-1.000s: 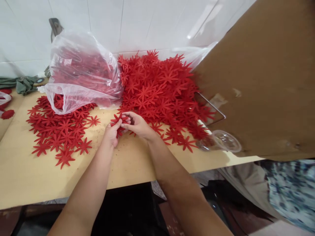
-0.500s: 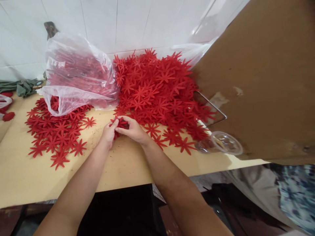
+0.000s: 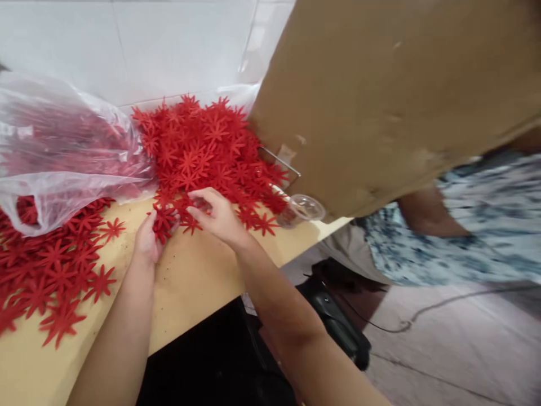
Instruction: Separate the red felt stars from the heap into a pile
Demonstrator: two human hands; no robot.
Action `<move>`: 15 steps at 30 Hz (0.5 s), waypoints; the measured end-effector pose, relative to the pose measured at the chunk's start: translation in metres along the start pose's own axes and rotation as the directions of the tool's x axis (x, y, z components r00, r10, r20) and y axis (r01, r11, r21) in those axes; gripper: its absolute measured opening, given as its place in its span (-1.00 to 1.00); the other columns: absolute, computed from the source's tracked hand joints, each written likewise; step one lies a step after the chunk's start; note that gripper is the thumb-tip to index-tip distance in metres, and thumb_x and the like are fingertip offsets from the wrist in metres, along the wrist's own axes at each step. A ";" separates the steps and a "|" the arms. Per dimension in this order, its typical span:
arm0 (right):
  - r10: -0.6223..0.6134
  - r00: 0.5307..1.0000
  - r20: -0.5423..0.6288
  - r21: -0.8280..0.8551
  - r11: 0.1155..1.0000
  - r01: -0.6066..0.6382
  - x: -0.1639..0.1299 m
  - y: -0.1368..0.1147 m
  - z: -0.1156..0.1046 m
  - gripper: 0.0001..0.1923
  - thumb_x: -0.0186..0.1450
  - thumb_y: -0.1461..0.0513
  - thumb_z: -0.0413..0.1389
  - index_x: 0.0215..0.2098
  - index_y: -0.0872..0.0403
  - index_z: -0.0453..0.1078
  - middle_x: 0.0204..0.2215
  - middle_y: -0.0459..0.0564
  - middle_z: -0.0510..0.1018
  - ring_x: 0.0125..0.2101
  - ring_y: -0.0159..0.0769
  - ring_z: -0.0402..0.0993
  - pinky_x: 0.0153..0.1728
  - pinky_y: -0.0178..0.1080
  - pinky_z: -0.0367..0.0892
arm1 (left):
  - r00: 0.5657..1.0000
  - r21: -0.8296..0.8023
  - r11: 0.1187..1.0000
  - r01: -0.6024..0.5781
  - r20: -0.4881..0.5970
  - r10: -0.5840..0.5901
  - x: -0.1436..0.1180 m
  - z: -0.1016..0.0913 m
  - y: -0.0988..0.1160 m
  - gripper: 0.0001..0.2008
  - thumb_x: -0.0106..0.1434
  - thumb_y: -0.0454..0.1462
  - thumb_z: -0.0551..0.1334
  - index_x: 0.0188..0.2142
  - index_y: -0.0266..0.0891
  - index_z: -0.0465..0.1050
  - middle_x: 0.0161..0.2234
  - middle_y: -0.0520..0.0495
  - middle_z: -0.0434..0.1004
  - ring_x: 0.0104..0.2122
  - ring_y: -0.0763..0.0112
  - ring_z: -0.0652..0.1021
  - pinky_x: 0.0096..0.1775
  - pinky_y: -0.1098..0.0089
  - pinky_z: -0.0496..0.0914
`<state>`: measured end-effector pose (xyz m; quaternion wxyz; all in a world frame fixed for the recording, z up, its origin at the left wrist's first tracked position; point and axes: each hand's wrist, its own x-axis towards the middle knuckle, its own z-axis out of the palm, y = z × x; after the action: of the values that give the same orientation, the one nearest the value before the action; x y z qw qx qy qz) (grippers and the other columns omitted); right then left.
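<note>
My left hand (image 3: 147,239) is closed around red flower-shaped pieces (image 3: 164,223) with long narrow petals, held just over the table; how many are stacked there I cannot tell. To its right, my right hand (image 3: 217,217) has its thumb and forefinger apart, with red showing in the gap from behind. A big heap of bright red flower pieces (image 3: 198,146) rises directly beyond both hands. Darker red flower pieces (image 3: 54,259) are spread out at the left, and one single piece (image 3: 112,229) lies at that pile's edge.
A clear plastic bag (image 3: 71,146) full of red pieces stands at the back left. On the right, a large brown board (image 3: 359,101) leans over the table (image 3: 190,276), with a transparent plastic cup (image 3: 306,207) at its foot. A person in patterned cloth (image 3: 486,225) is beyond it.
The view has swung to the right. My hands, earlier together on a red flower piece, have come apart; the left keeps the red pieces while the right is opened toward the heap.
</note>
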<state>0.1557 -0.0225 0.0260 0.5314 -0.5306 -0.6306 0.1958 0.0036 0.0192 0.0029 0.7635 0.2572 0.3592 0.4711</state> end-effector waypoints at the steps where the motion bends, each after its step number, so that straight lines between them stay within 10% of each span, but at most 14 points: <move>1: -0.029 0.999 -0.033 -0.146 0.989 0.024 -0.006 -0.005 -0.021 -0.79 0.15 0.18 0.06 -0.27 0.07 0.38 -0.31 0.02 0.46 -0.31 -0.34 0.41 -0.25 -0.23 0.35 | 1.000 0.008 1.000 0.007 0.013 -0.007 0.000 0.000 0.000 -0.73 0.23 -0.26 -0.02 -0.30 -0.37 0.39 -0.41 -0.13 0.55 -0.35 0.40 0.56 -0.21 0.31 0.44; 4: -0.010 0.984 -0.176 -0.564 0.821 -0.092 -0.025 -0.015 -0.092 -0.80 0.16 0.16 0.03 -0.35 0.09 0.43 -0.39 0.03 0.50 -0.33 -0.29 0.39 -0.28 -0.21 0.30 | 0.998 0.027 0.999 0.017 0.057 -0.019 0.001 0.000 -0.001 -0.73 0.23 -0.26 -0.02 -0.29 -0.37 0.39 -0.42 -0.13 0.55 -0.37 0.41 0.56 -0.23 0.33 0.44; 8: 0.292 0.940 -0.177 -0.897 0.344 -0.276 -0.032 -0.013 -0.160 -0.73 0.13 0.11 0.02 -0.41 0.09 0.47 -0.43 0.07 0.52 -0.34 -0.19 0.39 -0.32 -0.19 0.23 | 0.997 0.018 1.000 0.017 0.071 -0.018 0.000 0.002 -0.003 -0.71 0.24 -0.24 -0.03 -0.30 -0.37 0.39 -0.44 -0.13 0.55 -0.38 0.42 0.56 -0.22 0.33 0.44; 11: 0.568 0.810 -0.147 -0.965 0.099 -0.244 -0.023 -0.010 -0.170 -0.66 0.14 0.06 -0.04 -0.43 0.08 0.48 -0.43 0.09 0.53 -0.37 -0.16 0.42 -0.47 -0.25 0.17 | 0.998 0.015 1.000 0.020 0.064 -0.020 -0.001 0.003 -0.001 -0.69 0.25 -0.24 -0.05 -0.31 -0.38 0.39 -0.45 -0.13 0.55 -0.37 0.42 0.56 -0.21 0.33 0.44; 15: 0.727 0.678 -0.110 -0.984 0.017 -0.178 -0.005 -0.008 -0.157 -0.71 0.10 0.15 0.00 -0.42 0.14 0.49 -0.42 0.14 0.54 -0.43 -0.21 0.44 -0.55 -0.30 0.12 | 0.997 0.026 0.999 0.032 0.072 -0.034 -0.003 0.003 0.001 -0.67 0.26 -0.22 -0.07 -0.30 -0.39 0.39 -0.45 -0.14 0.55 -0.34 0.41 0.56 -0.19 0.32 0.44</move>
<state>0.2890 -0.0795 0.0859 -0.1728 -0.8541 -0.4890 0.0398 0.0048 0.0165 0.0062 0.7804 0.2774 0.3414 0.4444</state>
